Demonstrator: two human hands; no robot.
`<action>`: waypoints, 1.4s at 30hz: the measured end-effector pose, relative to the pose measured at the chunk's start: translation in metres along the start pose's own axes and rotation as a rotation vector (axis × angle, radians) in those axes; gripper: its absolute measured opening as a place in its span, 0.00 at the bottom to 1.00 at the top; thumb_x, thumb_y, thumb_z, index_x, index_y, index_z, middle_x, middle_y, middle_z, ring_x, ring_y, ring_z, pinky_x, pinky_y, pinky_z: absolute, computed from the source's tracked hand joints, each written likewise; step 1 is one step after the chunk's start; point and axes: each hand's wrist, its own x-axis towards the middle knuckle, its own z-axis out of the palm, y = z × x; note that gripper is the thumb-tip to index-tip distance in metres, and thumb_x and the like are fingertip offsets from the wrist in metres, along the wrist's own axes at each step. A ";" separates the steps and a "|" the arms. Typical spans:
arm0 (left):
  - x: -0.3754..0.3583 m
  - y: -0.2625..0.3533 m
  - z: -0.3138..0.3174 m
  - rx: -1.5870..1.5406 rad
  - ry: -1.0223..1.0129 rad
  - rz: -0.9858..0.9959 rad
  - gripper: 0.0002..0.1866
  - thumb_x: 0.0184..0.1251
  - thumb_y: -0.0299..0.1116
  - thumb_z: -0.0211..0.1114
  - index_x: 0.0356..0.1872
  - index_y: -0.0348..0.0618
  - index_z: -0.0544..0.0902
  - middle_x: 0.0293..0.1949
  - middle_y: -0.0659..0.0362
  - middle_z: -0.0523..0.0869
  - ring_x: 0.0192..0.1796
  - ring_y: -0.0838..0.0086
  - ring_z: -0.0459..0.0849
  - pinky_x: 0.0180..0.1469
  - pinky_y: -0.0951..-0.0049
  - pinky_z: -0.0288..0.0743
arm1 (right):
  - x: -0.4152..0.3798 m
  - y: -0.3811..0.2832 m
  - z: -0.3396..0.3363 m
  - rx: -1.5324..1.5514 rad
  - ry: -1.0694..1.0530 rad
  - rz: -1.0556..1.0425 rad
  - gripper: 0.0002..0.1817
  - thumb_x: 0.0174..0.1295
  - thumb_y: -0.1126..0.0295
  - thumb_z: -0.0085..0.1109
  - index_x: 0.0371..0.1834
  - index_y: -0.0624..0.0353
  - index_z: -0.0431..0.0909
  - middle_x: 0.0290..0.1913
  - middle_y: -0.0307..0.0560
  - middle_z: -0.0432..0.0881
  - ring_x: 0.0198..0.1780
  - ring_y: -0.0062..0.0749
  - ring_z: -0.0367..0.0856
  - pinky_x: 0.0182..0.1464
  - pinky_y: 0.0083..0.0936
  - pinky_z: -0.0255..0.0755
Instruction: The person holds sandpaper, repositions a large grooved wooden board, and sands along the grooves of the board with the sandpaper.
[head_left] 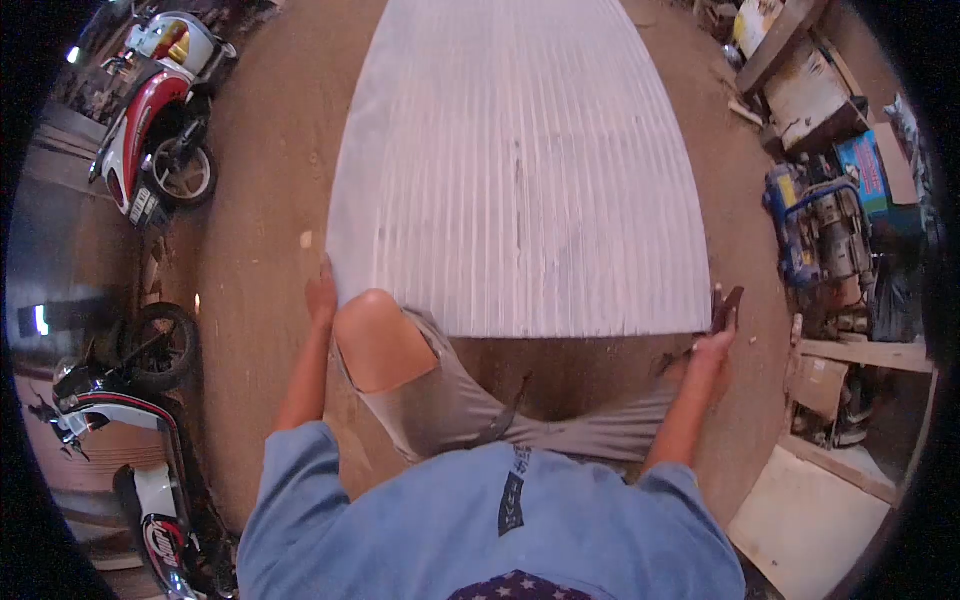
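A long, whitish corrugated sheet (520, 170) stretches away in front of me, its near edge just beyond my knees. My left hand (321, 298) is at the sheet's left edge near the close corner, with the fingers along the side and closed on it. At the near right corner, my right hand (715, 345) is closed around a dark, narrow tool (728, 308); its exact kind I cannot tell. That tool lies right against the sheet's corner. My bare left knee (385, 340) overlaps the near left part of the sheet in this view.
A red and white motorcycle (150, 125) stands at the far left, and another motorcycle (150, 420) is nearer on that side. On the right are a blue-framed machine (820, 225), boxes and a wooden shelf frame (860, 354). Brown ground (265, 200) surrounds the sheet.
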 end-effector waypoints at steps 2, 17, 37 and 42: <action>0.012 -0.006 -0.004 0.094 -0.179 -0.086 0.40 0.72 0.63 0.47 0.54 0.28 0.81 0.54 0.31 0.81 0.60 0.39 0.78 0.63 0.51 0.69 | -0.001 0.006 -0.007 -0.075 0.072 -0.009 0.25 0.74 0.61 0.44 0.71 0.58 0.70 0.65 0.48 0.78 0.68 0.42 0.74 0.71 0.43 0.66; 0.007 -0.006 0.003 -0.023 -0.088 0.104 0.36 0.74 0.58 0.45 0.59 0.31 0.79 0.61 0.35 0.77 0.65 0.41 0.74 0.68 0.53 0.65 | 0.071 0.076 -0.048 0.790 -1.024 0.117 0.27 0.75 0.61 0.46 0.75 0.55 0.62 0.76 0.47 0.62 0.77 0.39 0.55 0.80 0.44 0.40; -0.001 0.012 -0.001 0.198 -0.001 -0.081 0.44 0.72 0.65 0.43 0.47 0.23 0.83 0.49 0.27 0.81 0.57 0.37 0.80 0.60 0.47 0.71 | 0.077 0.072 -0.030 0.775 -0.924 0.001 0.19 0.75 0.60 0.48 0.61 0.58 0.78 0.30 0.39 0.84 0.36 0.23 0.81 0.62 0.32 0.70; 0.003 0.009 0.002 0.221 -0.016 -0.115 0.45 0.72 0.67 0.41 0.48 0.24 0.83 0.48 0.28 0.81 0.56 0.37 0.80 0.59 0.46 0.71 | 0.074 0.071 -0.029 0.802 -0.832 0.012 0.19 0.75 0.59 0.48 0.61 0.58 0.78 0.28 0.38 0.83 0.34 0.23 0.80 0.62 0.32 0.70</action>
